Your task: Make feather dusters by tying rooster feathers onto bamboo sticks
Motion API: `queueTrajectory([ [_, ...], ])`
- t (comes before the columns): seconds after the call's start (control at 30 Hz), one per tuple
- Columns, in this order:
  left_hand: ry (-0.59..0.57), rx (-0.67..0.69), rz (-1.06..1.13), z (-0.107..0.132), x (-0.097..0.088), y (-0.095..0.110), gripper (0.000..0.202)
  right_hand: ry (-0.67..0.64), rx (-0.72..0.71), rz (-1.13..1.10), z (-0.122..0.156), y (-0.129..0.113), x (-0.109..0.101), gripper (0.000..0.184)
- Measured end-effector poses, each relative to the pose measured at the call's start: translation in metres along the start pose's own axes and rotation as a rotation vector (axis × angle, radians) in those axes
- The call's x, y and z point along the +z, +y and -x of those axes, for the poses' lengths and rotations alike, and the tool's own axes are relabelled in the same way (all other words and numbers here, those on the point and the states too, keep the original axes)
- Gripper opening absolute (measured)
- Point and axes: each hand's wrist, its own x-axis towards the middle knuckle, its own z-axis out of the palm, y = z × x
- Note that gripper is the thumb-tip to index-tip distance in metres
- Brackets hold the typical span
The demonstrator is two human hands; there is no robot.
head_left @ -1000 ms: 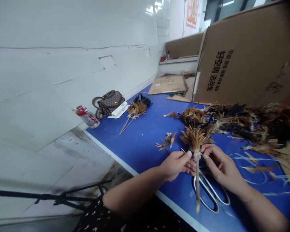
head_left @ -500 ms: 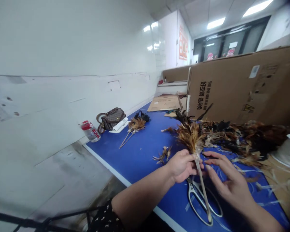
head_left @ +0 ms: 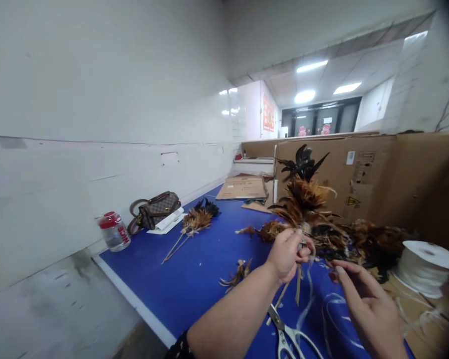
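My left hand (head_left: 289, 253) is closed round the neck of a feather duster (head_left: 303, 197), holding it upright above the blue table (head_left: 194, 279); brown and black feathers fan out above the fist and the thin stick hangs below it. My right hand (head_left: 362, 299) hovers just to the right, fingers loosely apart, close to a thin white string that trails from the duster. White-handled scissors (head_left: 290, 336) lie on the table under my hands.
A heap of loose brown and black feathers (head_left: 362, 242) lies behind. A spool of white cord (head_left: 426, 267) stands at right. Finished dusters (head_left: 192, 222), a brown handbag (head_left: 155, 212) and a red-capped bottle (head_left: 114, 230) sit by the wall. Large cardboard boxes (head_left: 377, 174) line the back.
My left hand has raised the duster from lying low over the table to upright. My right hand let go of it and moved away to the right. The view tilted up.
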Motion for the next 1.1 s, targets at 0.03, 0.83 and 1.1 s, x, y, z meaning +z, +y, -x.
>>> queueTrajectory([
  [0.03, -0.011, 0.006, -0.016, -0.006, 0.003, 0.001, 0.061, 0.017, -0.019, 0.008, -0.009, -0.007, 0.000, 0.046],
  [0.83, 0.048, 0.066, -0.244, -0.036, -0.013, -0.029, 0.063, -0.058, 0.000, -0.139, -0.097, 0.011, 0.045, 0.039],
  [1.1, 0.017, 0.086, -0.212, -0.035, -0.011, -0.026, 0.062, -0.030, -0.089, -0.074, -0.092, -0.010, 0.050, 0.042],
])
